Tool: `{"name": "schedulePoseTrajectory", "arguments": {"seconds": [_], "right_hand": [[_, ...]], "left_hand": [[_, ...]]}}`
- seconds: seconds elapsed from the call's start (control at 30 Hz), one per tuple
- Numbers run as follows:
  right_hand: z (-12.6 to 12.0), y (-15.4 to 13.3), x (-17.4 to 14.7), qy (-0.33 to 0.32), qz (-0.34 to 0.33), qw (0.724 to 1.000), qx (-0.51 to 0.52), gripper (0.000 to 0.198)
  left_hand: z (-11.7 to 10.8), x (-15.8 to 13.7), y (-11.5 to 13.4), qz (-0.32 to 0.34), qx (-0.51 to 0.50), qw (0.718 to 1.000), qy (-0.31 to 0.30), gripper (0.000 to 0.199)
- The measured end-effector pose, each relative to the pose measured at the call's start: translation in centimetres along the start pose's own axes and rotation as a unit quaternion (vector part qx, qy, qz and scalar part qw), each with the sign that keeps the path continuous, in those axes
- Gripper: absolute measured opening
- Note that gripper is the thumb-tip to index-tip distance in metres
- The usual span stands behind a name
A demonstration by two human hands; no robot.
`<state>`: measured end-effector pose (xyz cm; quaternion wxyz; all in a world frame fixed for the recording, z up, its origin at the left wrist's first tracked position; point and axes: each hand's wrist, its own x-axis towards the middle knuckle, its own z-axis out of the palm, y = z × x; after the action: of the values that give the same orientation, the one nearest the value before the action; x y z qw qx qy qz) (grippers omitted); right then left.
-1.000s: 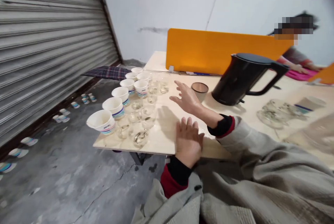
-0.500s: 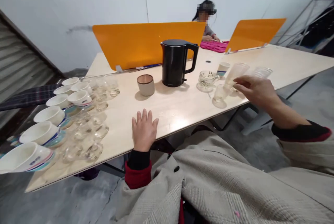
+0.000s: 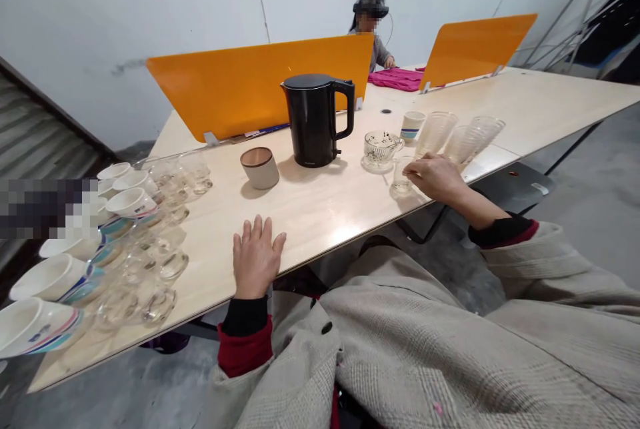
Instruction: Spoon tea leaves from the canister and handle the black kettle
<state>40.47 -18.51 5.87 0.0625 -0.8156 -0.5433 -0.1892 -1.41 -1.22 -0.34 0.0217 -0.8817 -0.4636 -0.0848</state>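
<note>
My right hand [image 3: 436, 177] closes its fingers on one small clear glass [image 3: 401, 174] standing near the table's [image 3: 320, 205] front edge, beside a glass teacup [image 3: 381, 147] and two leaning tumblers [image 3: 453, 134]. My left hand [image 3: 255, 257] lies flat, released, on bare wood. One black kettle [image 3: 315, 119] stands behind, before two orange dividers [image 3: 260, 85].

small clear glass [image 3: 401, 174], upright on the pale table's near edge, just beside the saucered glass cup [image 3: 381, 147]
</note>
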Motion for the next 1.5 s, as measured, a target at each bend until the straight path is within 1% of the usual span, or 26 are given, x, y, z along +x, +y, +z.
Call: {"name": "schedulePoseTrajectory", "arguments": {"seconds": [0.1,0.23,0.47,0.57,0.63,0.7,0.8,0.87,0.9,0.97,1.03,1.1,1.2,1.27,1.33,1.43,1.5], "right_hand": [[-0.1,-0.5,-0.1,0.02,0.003,0.999,0.027,0.022],[-0.5,-1.0,-0.3,0.034,0.025,0.996,0.078,0.015],[-1.0,-0.7,-0.5,0.076,0.071,0.985,0.136,0.022],[-2.4,-0.4,-0.8,0.112,0.077,0.979,0.15,0.022],[-3.9,-0.7,-1.0,0.152,0.063,0.975,0.149,0.022],[-5.7,-1.5,-1.2,0.197,0.04,0.968,0.15,0.023],[-7.4,-4.4,-0.8,0.244,-0.003,0.951,0.191,0.027],[-7.5,-7.4,0.0,0.25,-0.046,0.935,0.246,0.025],[-7.1,-9.1,0.5,0.242,-0.07,0.928,0.276,0.024],[-5.9,-12.9,1.6,0.207,-0.112,0.914,0.329,0.02],[-4.1,-16.7,2.9,0.156,-0.137,0.909,0.362,0.017],[-2.3,-20.2,4.2,0.112,-0.161,0.904,0.379,0.017],[0.1,-24.4,6.0,0.073,-0.195,0.9,0.383,0.018],[1.2,-26.2,6.8,0.051,-0.212,0.898,0.382,0.018],[2.0,-27.3,7.1,0.031,-0.234,0.894,0.38,0.019],[2.5,-27.8,7.1,0.025,-0.27,0.886,0.375,0.021],[2.6,-27.7,6.9,0.029,-0.28,0.886,0.367,0.021]], "left_hand": [[0.2,0.0,-0.2,0.003,0.001,1.0,0.01,0.06],[0.1,0.0,-0.1,0.01,0.007,1.0,0.01,0.061],[-0.2,0.0,0.0,0.003,0.001,1.0,0.003,0.061],[0.0,0.0,0.0,0.007,0.006,1.0,0.007,0.061],[0.0,0.0,0.1,0.004,0.003,1.0,0.007,0.061],[0.0,0.0,0.2,-0.003,-0.005,1.0,0.004,0.06],[-0.2,-0.2,0.4,-0.009,-0.019,1.0,-0.001,0.06],[-0.3,-0.3,0.5,-0.015,-0.029,0.999,-0.004,0.06],[-0.4,-0.3,0.5,-0.017,-0.035,0.999,-0.005,0.06],[-0.4,-0.3,0.5,-0.021,-0.049,0.999,-0.003,0.06],[-0.3,-0.4,0.5,-0.029,-0.066,0.997,0.007,0.058],[-0.1,-0.4,0.3,-0.047,-0.085,0.995,0.02,0.056],[0.2,-0.4,0.0,-0.068,-0.113,0.991,0.039,0.054],[0.6,-0.4,-0.1,-0.068,-0.128,0.988,0.052,0.054],[0.9,-0.4,-0.2,-0.065,-0.14,0.986,0.067,0.052],[1.4,-0.4,-0.3,-0.057,-0.152,0.983,0.091,0.05],[1.5,-0.4,-0.3,-0.052,-0.155,0.982,0.098,0.049]]}}
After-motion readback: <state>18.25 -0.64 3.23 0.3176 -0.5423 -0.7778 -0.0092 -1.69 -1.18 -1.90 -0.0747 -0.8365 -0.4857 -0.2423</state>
